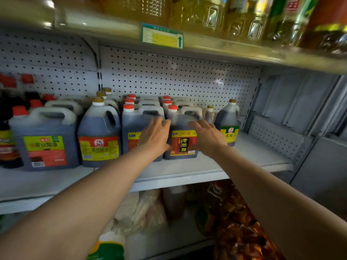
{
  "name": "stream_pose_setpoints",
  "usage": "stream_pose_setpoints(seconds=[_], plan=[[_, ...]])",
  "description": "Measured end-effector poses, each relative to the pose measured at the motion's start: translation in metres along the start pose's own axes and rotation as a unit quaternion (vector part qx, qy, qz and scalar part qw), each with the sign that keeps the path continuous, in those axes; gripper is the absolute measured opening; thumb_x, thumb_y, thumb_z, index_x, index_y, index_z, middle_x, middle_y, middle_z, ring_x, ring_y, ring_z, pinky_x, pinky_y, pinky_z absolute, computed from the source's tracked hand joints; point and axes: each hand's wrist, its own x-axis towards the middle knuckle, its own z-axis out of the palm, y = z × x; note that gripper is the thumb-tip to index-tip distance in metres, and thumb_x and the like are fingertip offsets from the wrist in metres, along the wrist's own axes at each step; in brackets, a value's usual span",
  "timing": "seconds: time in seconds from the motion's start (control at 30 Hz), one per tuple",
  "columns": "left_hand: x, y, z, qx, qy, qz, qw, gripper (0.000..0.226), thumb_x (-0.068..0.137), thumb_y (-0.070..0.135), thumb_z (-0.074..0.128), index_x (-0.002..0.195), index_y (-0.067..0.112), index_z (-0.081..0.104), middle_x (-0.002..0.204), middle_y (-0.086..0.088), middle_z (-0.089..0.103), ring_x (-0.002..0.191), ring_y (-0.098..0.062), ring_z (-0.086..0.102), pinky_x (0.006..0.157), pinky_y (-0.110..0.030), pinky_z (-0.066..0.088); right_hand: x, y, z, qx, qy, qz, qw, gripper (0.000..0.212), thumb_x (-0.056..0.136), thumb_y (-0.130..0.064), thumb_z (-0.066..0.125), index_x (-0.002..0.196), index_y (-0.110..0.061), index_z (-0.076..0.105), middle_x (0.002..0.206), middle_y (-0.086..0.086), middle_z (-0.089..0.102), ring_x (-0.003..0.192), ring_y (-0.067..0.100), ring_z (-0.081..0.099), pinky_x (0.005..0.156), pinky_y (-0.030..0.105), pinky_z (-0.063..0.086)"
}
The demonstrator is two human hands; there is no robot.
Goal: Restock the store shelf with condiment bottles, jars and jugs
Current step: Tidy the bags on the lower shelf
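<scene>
Your left hand (155, 134) and right hand (207, 136) flank front vinegar jug (183, 139), fingers spread, contact unclear. Press both sides evenly, slide jug flush beside left neighbour, label outward.

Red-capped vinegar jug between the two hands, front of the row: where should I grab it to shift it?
Take the vinegar jug by its moulded top handle, coming from above and in front. It stands upright, its left side close against the neighbouring jug, which leaves little room for a side grip. The left hand and right hand are open at its shoulders.
</scene>
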Motion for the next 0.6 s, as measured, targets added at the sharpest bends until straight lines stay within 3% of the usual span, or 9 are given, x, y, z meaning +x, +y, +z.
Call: stream_pose_setpoints(seconds=[0.07,0.23,0.47,0.6], plan=[[-0.025,-0.011,-0.001,-0.077,-0.034,-0.009,0.996,0.087,0.066,0.036,0.088,0.138,0.017,0.044,0.134,-0.008,0.042,0.126,-0.031,0.044,0.095,-0.044,0.048,-0.025,-0.019,0.0,0.008,-0.036,0.021,0.999,0.091,0.073,-0.046,0.084,0.147,-0.033,0.033,0.143,0.006,0.047,0.127,0.033,0.051,0.09,0.042,0.048],[-0.108,-0.047,0.005,-0.187,-0.137,-0.027,0.972,0.094,0.066,0.04,0.089,0.144,0.018,0.042,0.144,-0.01,0.042,0.132,-0.029,0.042,0.107,-0.036,0.038,-0.104,-0.081,0.013,0.034,-0.124,0.087,0.988,0.087,0.076,-0.044,0.083,0.147,-0.026,0.037,0.138,0.011,0.051,0.12,0.034,0.055,0.094,0.04,0.048],[-0.237,-0.109,0.03,-0.195,-0.22,-0.028,0.955,0.089,0.064,0.042,0.087,0.141,0.024,0.045,0.137,-0.008,0.044,0.13,-0.03,0.044,0.103,-0.036,0.042,-0.213,-0.174,0.055,0.041,-0.213,0.132,0.967,0.076,0.08,-0.036,0.078,0.146,-0.033,0.04,0.139,0.008,0.046,0.123,0.031,0.053,0.096,0.037,0.047],[-0.296,-0.124,0.034,-0.178,-0.271,-0.009,0.946,0.082,0.064,0.045,0.086,0.134,0.029,0.046,0.136,-0.004,0.043,0.127,-0.03,0.042,0.099,-0.043,0.046,-0.264,-0.212,0.065,0.038,-0.249,0.127,0.959,0.072,0.086,-0.032,0.074,0.148,-0.031,0.039,0.147,0.003,0.04,0.132,0.03,0.045,0.102,0.037,0.043]])
